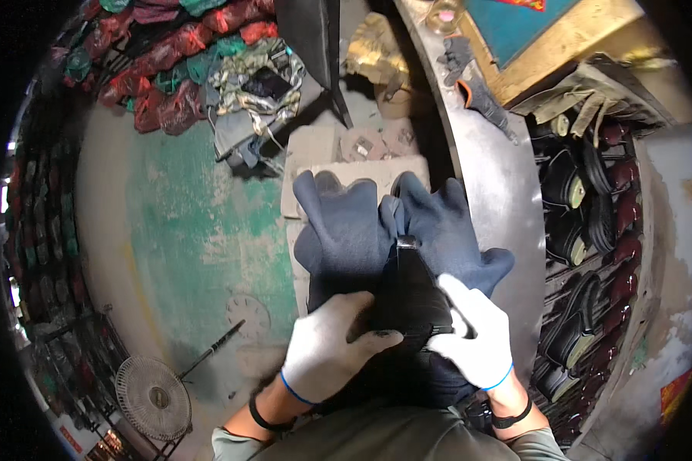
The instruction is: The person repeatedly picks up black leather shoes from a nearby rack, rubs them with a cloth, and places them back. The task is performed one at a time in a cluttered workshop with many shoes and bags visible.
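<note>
Two white-gloved hands, left hand (327, 346) and right hand (477, 338), clasp what seems a black shoe (411, 296) over dark gloves (377, 230).

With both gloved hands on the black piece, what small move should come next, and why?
Probably press the black tapered rubber piece down flat: the left hand in a white knit glove and the right hand in a white knit glove grip its sides, and it lies over the dark blue cloth.

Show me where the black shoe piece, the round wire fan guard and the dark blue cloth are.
black shoe piece (411, 288), head view, its middle.
round wire fan guard (154, 398), head view, near its hub.
dark blue cloth (342, 238), head view, left fold.
</note>
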The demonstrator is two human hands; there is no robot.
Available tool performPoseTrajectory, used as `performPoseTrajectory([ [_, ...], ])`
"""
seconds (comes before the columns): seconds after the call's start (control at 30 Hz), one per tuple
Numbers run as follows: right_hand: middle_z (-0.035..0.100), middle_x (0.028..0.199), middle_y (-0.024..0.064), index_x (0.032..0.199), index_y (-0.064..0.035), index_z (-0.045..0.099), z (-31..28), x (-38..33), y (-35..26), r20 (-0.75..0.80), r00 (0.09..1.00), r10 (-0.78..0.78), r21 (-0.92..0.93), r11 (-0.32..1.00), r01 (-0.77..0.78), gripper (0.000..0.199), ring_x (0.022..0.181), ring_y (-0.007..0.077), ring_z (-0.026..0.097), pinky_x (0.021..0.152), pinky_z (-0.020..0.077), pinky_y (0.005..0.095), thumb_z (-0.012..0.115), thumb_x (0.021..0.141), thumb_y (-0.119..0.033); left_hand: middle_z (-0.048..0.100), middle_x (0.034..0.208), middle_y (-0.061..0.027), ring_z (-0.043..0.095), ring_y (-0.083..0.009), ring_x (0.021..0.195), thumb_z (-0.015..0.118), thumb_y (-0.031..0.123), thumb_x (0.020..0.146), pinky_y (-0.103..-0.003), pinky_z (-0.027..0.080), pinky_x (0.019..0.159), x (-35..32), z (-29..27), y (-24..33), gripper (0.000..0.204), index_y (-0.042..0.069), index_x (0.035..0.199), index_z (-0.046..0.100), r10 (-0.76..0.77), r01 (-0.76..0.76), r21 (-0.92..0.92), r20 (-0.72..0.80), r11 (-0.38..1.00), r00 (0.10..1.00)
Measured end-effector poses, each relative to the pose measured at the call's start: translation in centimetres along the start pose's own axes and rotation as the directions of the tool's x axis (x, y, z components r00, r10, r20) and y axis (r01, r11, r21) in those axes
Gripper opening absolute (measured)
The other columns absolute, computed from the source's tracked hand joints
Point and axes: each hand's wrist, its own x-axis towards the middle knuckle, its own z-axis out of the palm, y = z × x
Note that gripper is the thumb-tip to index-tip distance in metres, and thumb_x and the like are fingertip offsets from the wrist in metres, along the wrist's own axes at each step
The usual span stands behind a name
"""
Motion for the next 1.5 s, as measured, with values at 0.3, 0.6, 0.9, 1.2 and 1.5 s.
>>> performPoseTrajectory([
  [0.3,0.070,0.117,0.0192,0.140,0.0066,0.072,3.0,-7.1,-4.6,-0.359,0.797,-0.487,-0.219,0.873,0.435,0.071,0.100,0.0344,0.069,0.081,0.0589,0.0401,0.095,0.076,-0.014,0.077,0.101,-0.0163,0.077,-0.0338,0.088,0.106,0.044,0.065,-0.038,0.063,0.081,-8.3,2.2,4.6,0.076,0.001,0.120,0.077,0.468,-0.439,0.188,-0.523,0.879,0.712],
  [0.6,0.058,0.156,0.0213,0.160,-0.0099,0.057,4.7,-12.8,-0.2,-0.143,0.978,-0.154,0.784,0.585,0.207,0.077,0.141,0.0390,0.061,0.118,0.0504,0.0487,0.086,0.091,-0.028,0.056,0.160,-0.0326,0.065,-0.0412,0.143,0.107,0.033,0.067,-0.046,0.052,0.121,-15.0,5.3,3.2,0.129,-0.009,0.167,0.036,0.274,-0.259,0.091,-0.388,0.962,0.880],
  [0.9,0.069,0.148,0.0263,0.156,0.0054,0.057,8.3,-11.5,11.3,0.397,0.914,-0.087,0.820,-0.414,-0.396,0.081,0.129,0.0416,0.071,0.117,0.0560,0.0501,0.060,0.094,-0.046,0.058,0.157,-0.0256,0.054,-0.0444,0.144,0.082,0.040,0.091,-0.065,0.042,0.122,-14.3,8.2,-2.1,0.066,0.004,0.145,0.068,0.637,-0.699,0.312,0.289,0.643,0.715],
  [1.2,0.041,0.172,0.0112,0.182,-0.0062,0.013,2.8,-10.3,4.0,0.183,0.978,-0.097,0.937,0.317,-0.144,0.123,0.137,0.0183,0.056,0.106,0.0506,0.0287,0.087,0.084,-0.013,0.063,0.153,-0.0122,0.063,-0.0257,0.140,0.084,0.039,0.101,-0.044,0.051,0.122,-6.6,9.9,-5.1,0.080,0.001,0.162,0.047,0.088,-0.004,-0.982,0.012,0.187,0.996],
  [1.5,0.023,0.182,0.0307,0.176,0.0066,0.018,6.5,-4.9,0.7,-0.109,0.932,-0.346,0.281,0.888,0.363,0.110,0.170,0.0442,0.025,0.137,0.0241,0.0496,0.085,0.096,-0.031,0.070,0.146,-0.0136,0.071,-0.0281,0.129,0.082,0.049,0.101,-0.046,0.060,0.114,-5.6,11.3,-9.5,0.077,0.004,0.157,0.055,0.036,0.126,-0.992,0.127,0.022,0.991],
])
